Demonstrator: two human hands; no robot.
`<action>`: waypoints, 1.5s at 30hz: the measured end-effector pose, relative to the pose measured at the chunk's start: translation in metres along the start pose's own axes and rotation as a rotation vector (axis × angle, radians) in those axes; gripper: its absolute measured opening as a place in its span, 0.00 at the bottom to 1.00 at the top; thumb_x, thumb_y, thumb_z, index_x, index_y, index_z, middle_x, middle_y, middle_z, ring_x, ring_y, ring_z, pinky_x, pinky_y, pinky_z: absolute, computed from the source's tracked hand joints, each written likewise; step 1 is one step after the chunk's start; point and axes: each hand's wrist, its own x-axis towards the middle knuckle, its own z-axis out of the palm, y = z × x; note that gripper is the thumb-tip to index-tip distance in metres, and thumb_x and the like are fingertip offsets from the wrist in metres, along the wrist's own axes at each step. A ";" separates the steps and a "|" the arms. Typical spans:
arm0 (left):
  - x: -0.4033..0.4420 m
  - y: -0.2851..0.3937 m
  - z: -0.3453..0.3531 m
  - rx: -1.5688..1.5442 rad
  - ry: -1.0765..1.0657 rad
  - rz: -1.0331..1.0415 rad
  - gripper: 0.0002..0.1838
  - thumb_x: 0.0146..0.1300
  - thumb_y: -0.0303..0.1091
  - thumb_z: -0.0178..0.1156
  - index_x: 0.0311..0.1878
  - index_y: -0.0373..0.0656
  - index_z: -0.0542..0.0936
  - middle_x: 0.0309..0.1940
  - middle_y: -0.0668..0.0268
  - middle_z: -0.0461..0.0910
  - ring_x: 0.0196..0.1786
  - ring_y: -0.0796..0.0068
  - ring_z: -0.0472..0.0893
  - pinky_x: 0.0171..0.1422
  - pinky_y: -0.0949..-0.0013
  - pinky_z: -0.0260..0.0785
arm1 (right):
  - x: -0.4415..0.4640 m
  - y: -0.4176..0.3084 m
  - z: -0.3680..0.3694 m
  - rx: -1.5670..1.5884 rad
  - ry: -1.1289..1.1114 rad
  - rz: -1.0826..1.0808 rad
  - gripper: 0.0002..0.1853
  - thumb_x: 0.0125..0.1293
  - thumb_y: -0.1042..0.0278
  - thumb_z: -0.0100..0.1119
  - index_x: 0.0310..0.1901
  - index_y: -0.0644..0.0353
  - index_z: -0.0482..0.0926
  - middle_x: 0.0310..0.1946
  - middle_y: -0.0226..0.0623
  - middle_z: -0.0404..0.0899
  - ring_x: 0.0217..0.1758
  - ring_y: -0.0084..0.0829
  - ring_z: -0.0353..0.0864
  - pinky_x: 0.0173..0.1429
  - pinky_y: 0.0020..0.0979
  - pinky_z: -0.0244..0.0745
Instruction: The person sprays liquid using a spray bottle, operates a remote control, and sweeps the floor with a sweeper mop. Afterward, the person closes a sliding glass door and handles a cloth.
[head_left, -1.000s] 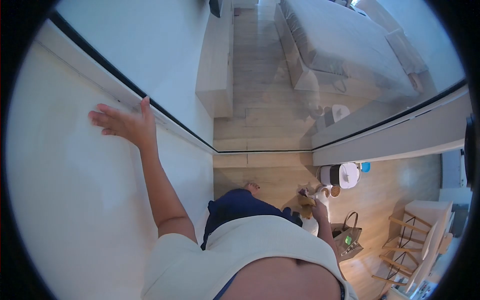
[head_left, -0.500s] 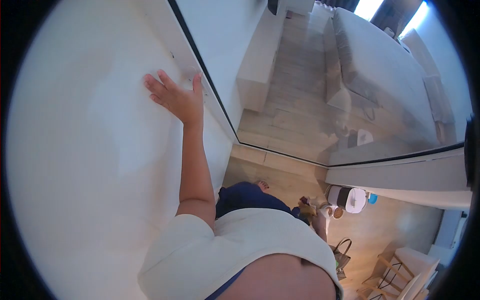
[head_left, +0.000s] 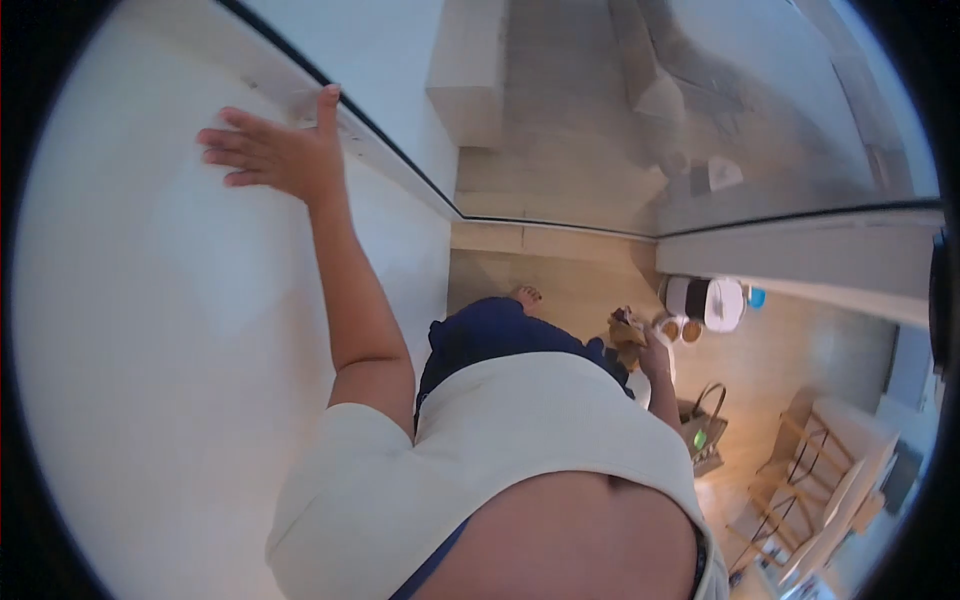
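My left hand (head_left: 275,155) is open, fingers spread, against or just over the white wall (head_left: 180,300). Its thumb lies across the white frame strip (head_left: 365,150) beside the dark edge of a large glass panel (head_left: 560,180). Whether the palm presses on the surface I cannot tell. Low at my right side, my right hand (head_left: 655,355) is closed around a crumpled brown bag (head_left: 627,338) with something dark at its top. The exact contents of the bag are too small to make out.
Beyond the bag are two round bowls (head_left: 691,331) and a white-and-black appliance (head_left: 712,304), with a blue item (head_left: 757,297) alongside. A handbag (head_left: 705,435) stands on the wooden floor. Wooden-legged chairs (head_left: 805,470) are at lower right. Behind the glass, a bed (head_left: 740,60) shows.
The camera has tipped down, so the room sits higher in view. My left hand remains spread by the frame, appearing farther left and up. My right hand and the bag show more fully.
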 end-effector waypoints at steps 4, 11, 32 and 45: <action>0.005 -0.015 0.017 0.178 0.073 0.114 0.69 0.32 0.77 0.56 0.68 0.39 0.36 0.67 0.41 0.30 0.68 0.35 0.31 0.53 0.22 0.32 | -0.028 -0.024 -0.023 0.046 -0.088 0.100 0.22 0.57 0.63 0.47 0.55 0.54 0.70 0.46 0.51 0.74 0.51 0.47 0.72 0.56 0.39 0.65; 0.006 0.002 -0.002 -0.001 0.052 0.135 0.63 0.36 0.74 0.57 0.66 0.42 0.40 0.65 0.39 0.35 0.67 0.33 0.35 0.54 0.22 0.30 | -0.037 0.016 -0.009 0.142 0.142 0.290 0.17 0.54 0.66 0.47 0.47 0.53 0.73 0.41 0.48 0.76 0.47 0.46 0.74 0.52 0.42 0.67; -0.190 0.330 -0.104 -1.411 -0.394 1.187 0.08 0.54 0.41 0.62 0.36 0.53 0.78 0.47 0.67 0.64 0.58 0.64 0.59 0.64 0.47 0.45 | -0.206 0.037 0.080 0.393 0.904 1.181 0.11 0.53 0.64 0.54 0.37 0.58 0.76 0.37 0.47 0.76 0.45 0.45 0.74 0.48 0.41 0.68; -0.322 0.401 -0.242 -1.450 -0.804 1.909 0.14 0.59 0.49 0.53 0.30 0.50 0.79 0.43 0.70 0.74 0.53 0.69 0.69 0.65 0.48 0.40 | -0.278 0.055 0.165 1.135 0.905 1.582 0.16 0.55 0.63 0.52 0.45 0.57 0.72 0.45 0.47 0.74 0.50 0.46 0.73 0.53 0.40 0.67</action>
